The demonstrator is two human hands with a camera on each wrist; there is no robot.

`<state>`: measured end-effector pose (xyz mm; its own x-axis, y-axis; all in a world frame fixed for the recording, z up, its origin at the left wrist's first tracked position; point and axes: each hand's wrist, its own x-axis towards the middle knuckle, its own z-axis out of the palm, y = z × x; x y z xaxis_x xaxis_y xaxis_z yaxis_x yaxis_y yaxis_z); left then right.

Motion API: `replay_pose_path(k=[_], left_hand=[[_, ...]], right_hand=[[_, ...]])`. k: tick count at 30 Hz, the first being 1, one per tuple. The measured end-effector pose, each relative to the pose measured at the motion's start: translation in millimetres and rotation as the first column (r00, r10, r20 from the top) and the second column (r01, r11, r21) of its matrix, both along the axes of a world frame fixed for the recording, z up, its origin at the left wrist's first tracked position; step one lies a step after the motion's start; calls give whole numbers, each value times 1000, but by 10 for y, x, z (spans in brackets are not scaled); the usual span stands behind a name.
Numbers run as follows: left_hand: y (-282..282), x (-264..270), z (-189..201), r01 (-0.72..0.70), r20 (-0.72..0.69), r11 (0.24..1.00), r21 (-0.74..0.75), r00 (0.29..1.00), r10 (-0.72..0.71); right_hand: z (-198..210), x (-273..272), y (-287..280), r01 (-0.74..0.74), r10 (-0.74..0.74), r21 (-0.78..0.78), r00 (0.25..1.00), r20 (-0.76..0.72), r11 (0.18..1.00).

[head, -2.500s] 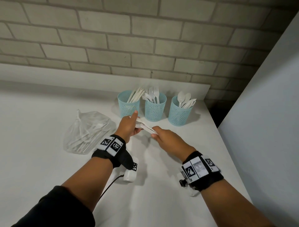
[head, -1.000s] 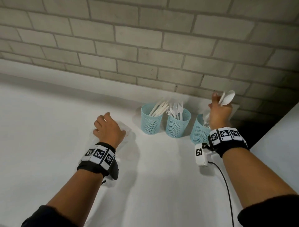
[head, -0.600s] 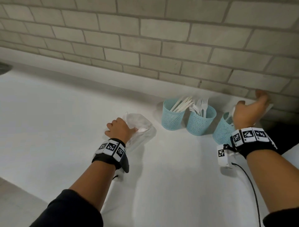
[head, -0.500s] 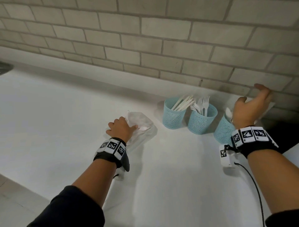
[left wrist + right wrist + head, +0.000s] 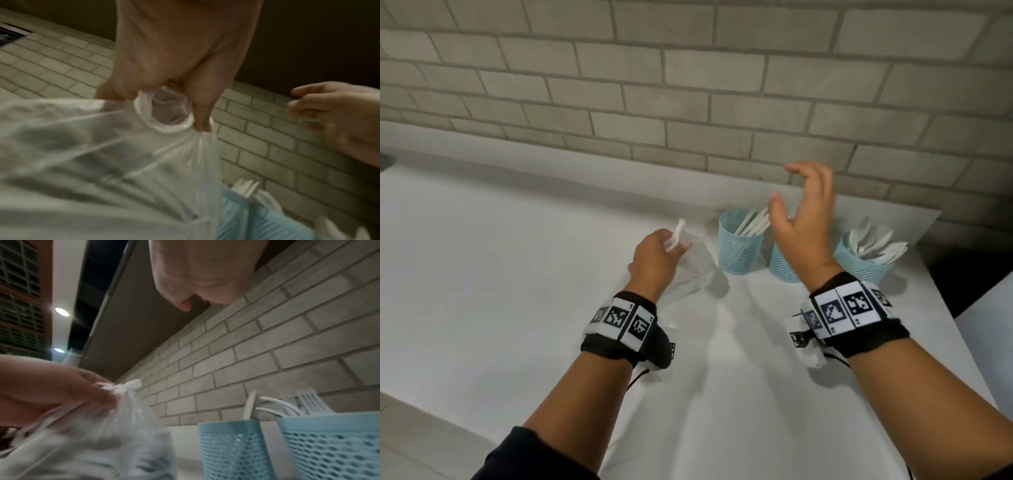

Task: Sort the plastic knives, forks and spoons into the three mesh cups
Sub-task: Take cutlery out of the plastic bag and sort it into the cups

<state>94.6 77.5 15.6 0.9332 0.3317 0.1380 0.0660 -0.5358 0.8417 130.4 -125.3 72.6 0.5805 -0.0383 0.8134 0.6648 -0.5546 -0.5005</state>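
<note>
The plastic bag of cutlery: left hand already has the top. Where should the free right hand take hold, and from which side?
Probably the gathered neck of the plastic bag, just below the knot the left hand pinches. Bring the open right hand in from the cup side: the film bunches there into a firm twist, while the body below is slack.
</note>
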Motion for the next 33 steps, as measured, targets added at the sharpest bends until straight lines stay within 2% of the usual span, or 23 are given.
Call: replay_pose_path(k=[2,4,7,8,11,13,15,19,22,28,30,33], left_hand=[[-165,-54,100,87,13,996,-21,996,-86],[-339,-99,167,196,17,978,-65,981,-195],[-615,-164,186,386,-8,911,-145,920,-391],[-704,-180,172,444,-14,879,-175,891,-453],[-933,-202,87,567,-31,790,-232,807,-589],[-1064,-205,37,612,-38,747,-261,767,-641],[-1182,-195,-16,610,-60,733,-299,755,-653],[-1347,-195,-86,549,-55,751,-368,793,-607],[-1379,-210,-109,529,-39,721,-448,794,-607],[-1379,-264,-190,498,-4,728,-471,824,-566],[-1393,-268,-214,482,22,752,-449,847,-531],[-1415,-259,-258,465,49,799,-382,873,-485]], right_hand=[[21,-93,86,-134,122,-102,985,-120,986],[22,-162,108,-235,154,-217,930,-333,948],[-28,-210,-26,-389,163,-228,749,-642,892],[-52,-228,-105,-413,169,-213,713,-680,886],[-92,-309,-389,-409,169,-173,674,-719,896],[-117,-396,-564,-395,160,-130,622,-767,909],[-166,-477,-694,-377,133,-124,587,-799,918],[-303,-598,-814,-309,40,-193,614,-789,931],[-354,-665,-822,-265,-12,-253,668,-744,931],[-471,-662,-723,-240,-114,-391,711,-694,889],[-488,-656,-728,-223,-67,-329,730,-680,917],[-462,-680,-728,-204,117,-48,724,-679,978]])
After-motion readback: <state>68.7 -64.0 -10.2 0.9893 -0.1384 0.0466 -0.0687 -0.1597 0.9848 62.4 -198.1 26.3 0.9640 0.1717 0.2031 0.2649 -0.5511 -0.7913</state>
